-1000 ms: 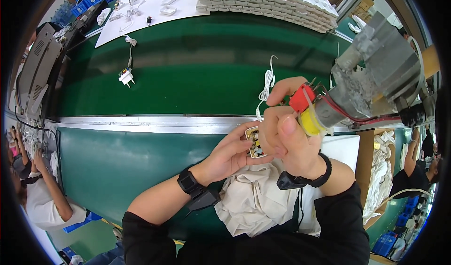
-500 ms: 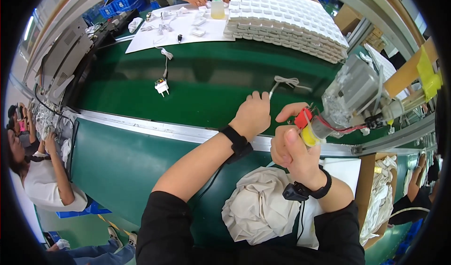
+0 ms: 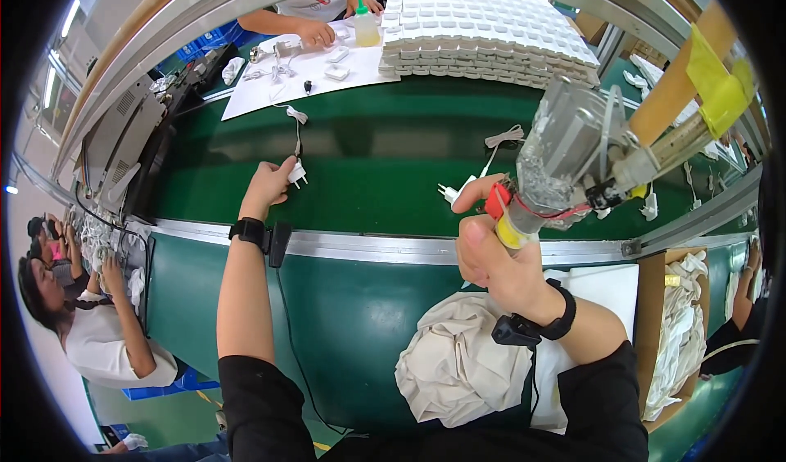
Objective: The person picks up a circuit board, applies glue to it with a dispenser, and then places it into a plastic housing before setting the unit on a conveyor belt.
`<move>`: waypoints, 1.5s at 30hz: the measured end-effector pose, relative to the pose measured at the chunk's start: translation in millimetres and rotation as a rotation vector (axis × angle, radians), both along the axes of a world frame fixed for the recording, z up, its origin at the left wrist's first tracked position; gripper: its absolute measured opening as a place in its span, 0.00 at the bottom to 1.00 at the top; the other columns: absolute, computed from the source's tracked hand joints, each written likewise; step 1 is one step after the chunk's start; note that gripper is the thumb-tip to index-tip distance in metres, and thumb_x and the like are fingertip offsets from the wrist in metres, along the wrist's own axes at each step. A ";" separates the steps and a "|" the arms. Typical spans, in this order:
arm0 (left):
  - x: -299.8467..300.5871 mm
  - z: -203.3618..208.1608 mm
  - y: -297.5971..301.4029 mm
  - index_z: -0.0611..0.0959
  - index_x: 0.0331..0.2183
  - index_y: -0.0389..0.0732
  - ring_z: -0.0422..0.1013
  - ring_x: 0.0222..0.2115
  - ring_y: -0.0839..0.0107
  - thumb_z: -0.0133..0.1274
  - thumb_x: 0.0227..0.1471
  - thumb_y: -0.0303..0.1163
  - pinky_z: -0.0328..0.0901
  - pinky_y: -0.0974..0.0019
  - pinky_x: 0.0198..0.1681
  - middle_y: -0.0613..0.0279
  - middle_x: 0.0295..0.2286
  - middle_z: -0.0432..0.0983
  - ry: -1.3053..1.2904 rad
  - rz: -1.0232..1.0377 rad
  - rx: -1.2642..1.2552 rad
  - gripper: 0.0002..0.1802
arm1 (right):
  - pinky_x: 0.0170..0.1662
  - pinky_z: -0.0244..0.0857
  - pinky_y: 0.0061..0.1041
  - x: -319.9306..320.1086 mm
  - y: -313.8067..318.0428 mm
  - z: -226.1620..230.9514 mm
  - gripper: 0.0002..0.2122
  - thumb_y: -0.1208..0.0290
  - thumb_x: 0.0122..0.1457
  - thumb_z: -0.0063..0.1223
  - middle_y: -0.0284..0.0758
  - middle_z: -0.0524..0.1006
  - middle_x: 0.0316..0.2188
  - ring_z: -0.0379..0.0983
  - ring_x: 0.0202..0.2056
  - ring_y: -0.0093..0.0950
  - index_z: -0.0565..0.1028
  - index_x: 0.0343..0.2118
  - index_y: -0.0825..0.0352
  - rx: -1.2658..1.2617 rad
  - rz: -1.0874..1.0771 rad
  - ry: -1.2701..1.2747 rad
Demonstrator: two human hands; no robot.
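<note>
My left hand [image 3: 266,190] reaches out over the green surface, thumb and fingers closed on the near end of a white plug adapter [image 3: 297,172]. Its two prongs point toward me, and its white cord [image 3: 295,115] trails away behind it. In my right hand [image 3: 499,265] is a hanging tool [image 3: 550,147] with a grey body, clear wrapping, a red switch and yellow tape. Just left of the tool's lower end lies a second white plug adapter [image 3: 460,190], prongs to the left. A tied white cord [image 3: 504,136] runs from it.
Stacked white trays [image 3: 491,40] stand at the back. Left of them, a bottle with a green nozzle [image 3: 365,30] sits on a white sheet [image 3: 246,94], by a co-worker's hands. A cloth bundle [image 3: 463,360] lies before me; a carton [image 3: 651,331] stands at right.
My left hand has moved left, from beside the right-hand cord to the left adapter, and closed on it. The right adapter has come into sight. My right hand still holds the tool.
</note>
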State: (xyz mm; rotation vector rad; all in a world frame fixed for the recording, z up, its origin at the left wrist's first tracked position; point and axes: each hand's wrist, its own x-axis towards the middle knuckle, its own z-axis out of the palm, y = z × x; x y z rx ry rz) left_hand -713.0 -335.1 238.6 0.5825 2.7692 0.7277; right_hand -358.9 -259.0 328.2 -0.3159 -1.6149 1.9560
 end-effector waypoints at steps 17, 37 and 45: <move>224.2 -18.9 -13.6 0.65 0.46 0.38 0.68 0.44 0.66 0.44 0.53 0.24 0.71 0.72 0.38 0.54 0.43 0.69 -1.579 -0.386 0.976 0.17 | 0.14 0.44 0.15 3.5 11.0 6.7 0.13 0.63 0.61 0.43 0.25 0.56 0.11 0.49 0.11 0.13 0.58 0.40 0.67 -0.058 -0.079 -0.036; 261.2 -20.7 -30.8 0.59 0.52 0.43 0.63 0.51 0.65 0.42 0.56 0.22 0.69 0.62 0.46 0.54 0.50 0.61 -1.631 -0.774 0.850 0.22 | 0.14 0.44 0.15 -2.3 13.2 -13.7 0.15 0.59 0.58 0.48 0.25 0.57 0.11 0.49 0.11 0.13 0.58 0.35 0.64 0.068 -0.090 0.032; 261.4 -20.4 -29.4 0.59 0.52 0.42 0.63 0.51 0.65 0.41 0.56 0.23 0.69 0.60 0.45 0.54 0.49 0.62 -1.642 -0.728 0.834 0.21 | 0.14 0.44 0.16 -3.1 10.0 -2.8 0.16 0.58 0.59 0.47 0.25 0.57 0.10 0.49 0.10 0.13 0.58 0.35 0.64 0.046 -0.107 0.002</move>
